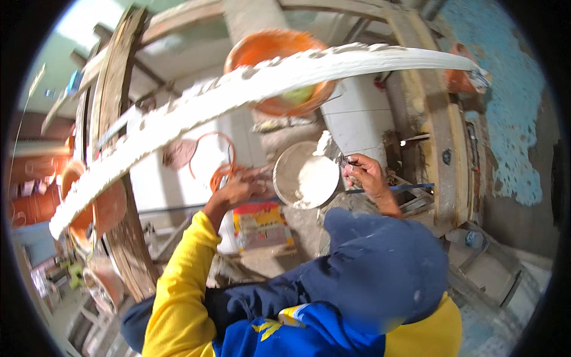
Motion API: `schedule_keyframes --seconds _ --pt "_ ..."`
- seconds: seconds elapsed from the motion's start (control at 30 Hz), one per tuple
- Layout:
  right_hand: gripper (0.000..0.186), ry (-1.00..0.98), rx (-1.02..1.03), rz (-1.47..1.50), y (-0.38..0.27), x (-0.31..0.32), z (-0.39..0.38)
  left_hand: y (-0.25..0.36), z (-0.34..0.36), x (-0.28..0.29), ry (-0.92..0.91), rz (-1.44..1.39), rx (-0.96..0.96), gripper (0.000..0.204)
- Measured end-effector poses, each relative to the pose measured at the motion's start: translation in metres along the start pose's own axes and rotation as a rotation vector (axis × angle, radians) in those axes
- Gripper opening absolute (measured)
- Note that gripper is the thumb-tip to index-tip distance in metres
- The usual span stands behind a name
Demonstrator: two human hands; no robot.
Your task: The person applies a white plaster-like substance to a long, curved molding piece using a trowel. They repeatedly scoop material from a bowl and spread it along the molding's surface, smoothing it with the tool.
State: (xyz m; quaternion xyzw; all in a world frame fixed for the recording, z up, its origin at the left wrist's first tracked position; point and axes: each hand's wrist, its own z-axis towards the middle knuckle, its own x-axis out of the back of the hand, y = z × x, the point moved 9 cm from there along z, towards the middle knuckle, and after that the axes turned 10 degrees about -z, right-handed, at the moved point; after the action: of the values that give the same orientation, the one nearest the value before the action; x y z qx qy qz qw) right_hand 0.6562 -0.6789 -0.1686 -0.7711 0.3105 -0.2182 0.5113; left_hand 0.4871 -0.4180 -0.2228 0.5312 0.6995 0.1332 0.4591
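Note:
My right hand (364, 174) grips the handle of a putty knife (328, 147), whose blade is thickly coated with white plaster. The blade stands over the rim of a round bowl (284, 185) holding wet white plaster (317, 178). On the bowl's left side is my left hand (241, 185), its fingers stretched toward the rim; whether they touch it is unclear. Across the view above both hands runs a long white strip (256, 88), like a moulding, bent by the lens, with lumps of plaster along its upper edge.
Behind the strip stands an orange basin (267, 44). A coiled orange hose or cord (223, 175) lies left of the bowl. A red and yellow package (262, 223) lies nearer me. Wooden posts stand left (119, 77) and right (443, 149); a peeling blue wall (505, 89) is at far right.

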Motion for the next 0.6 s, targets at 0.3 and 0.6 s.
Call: schedule_keyframes --seconds 0.3,0.6 --pt "0.022 0.785 0.55 0.148 -0.061 0.127 0.032 0.115 -0.003 0.011 0.376 -0.311 -0.645 0.04" --pt "0.02 1.213 0.632 -0.312 -0.059 0.201 0.107 0.152 -0.013 -0.007 0.521 -0.439 -0.813 0.041"
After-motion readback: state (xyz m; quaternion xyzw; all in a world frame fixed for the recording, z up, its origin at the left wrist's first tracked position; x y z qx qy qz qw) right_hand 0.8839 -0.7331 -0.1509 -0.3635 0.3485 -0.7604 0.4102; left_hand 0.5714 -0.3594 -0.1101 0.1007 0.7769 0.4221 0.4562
